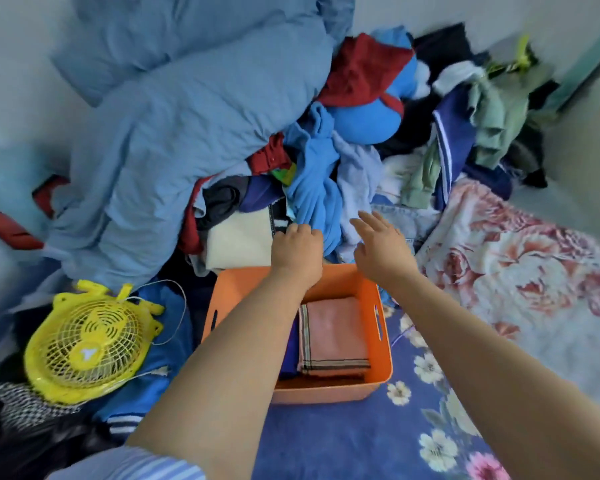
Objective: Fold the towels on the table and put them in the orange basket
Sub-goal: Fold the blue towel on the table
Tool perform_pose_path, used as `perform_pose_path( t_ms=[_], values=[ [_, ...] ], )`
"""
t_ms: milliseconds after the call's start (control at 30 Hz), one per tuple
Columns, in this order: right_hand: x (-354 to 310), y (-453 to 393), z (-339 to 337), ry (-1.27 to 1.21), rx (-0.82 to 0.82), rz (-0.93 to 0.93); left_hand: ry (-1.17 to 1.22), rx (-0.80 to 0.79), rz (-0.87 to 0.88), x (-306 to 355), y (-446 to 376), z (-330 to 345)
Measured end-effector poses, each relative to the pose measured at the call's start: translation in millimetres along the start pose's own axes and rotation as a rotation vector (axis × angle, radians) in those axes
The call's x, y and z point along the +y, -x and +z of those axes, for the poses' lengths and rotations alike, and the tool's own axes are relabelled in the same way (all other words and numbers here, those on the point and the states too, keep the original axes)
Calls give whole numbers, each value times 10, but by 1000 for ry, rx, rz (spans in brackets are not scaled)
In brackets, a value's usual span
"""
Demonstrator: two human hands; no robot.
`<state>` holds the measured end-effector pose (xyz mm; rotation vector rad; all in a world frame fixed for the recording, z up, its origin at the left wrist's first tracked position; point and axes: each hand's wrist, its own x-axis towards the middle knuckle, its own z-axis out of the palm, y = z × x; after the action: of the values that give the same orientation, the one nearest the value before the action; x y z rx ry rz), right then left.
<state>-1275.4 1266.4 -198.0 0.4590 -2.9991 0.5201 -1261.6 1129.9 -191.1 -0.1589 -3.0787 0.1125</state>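
Landmark: the orange basket [374, 299], standing on a blue flowered cover [343, 441].
Inside the basket: a folded pink towel [333, 337] with dark edge stripes lies flat on the floor of it; a folded dark blue cloth [290, 355] sits just beside it, toward the basket's left wall.
Left of the basket: a yellow fan [84, 344] lying face up, well apart from it.
Left hand [297, 249]: just past the basket's far rim, fingers curled down at the edge of the blue garment [312, 188] in the pile; whether they have cloth pinched cannot be told, as the fingertips are hidden.
Right hand [381, 244]: beyond the far rim too, fingers straight and spread, holding nothing, hovering over pale cloth.
Behind the basket: a cream folded piece [239, 244], then the heaped clothes and a big blue duvet [174, 140].
Step in hand: reaching for the next towel, it seems; some are already packed.
Next move calls for: drawing one piece free of the tangle without dragging its neighbours along, then finding flat room to fold it.
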Motion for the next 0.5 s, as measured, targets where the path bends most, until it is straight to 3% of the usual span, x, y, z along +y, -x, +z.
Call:
perform_pose_path(
  t_ms=[233, 500],
  values=[
    [-417, 951, -1029, 76, 205, -84, -29, 121, -43, 192, 926, -1011],
    [-723, 2499, -1753, 176, 329, 65, 2, 191, 94, 595, 2173, -1717]
  ],
)
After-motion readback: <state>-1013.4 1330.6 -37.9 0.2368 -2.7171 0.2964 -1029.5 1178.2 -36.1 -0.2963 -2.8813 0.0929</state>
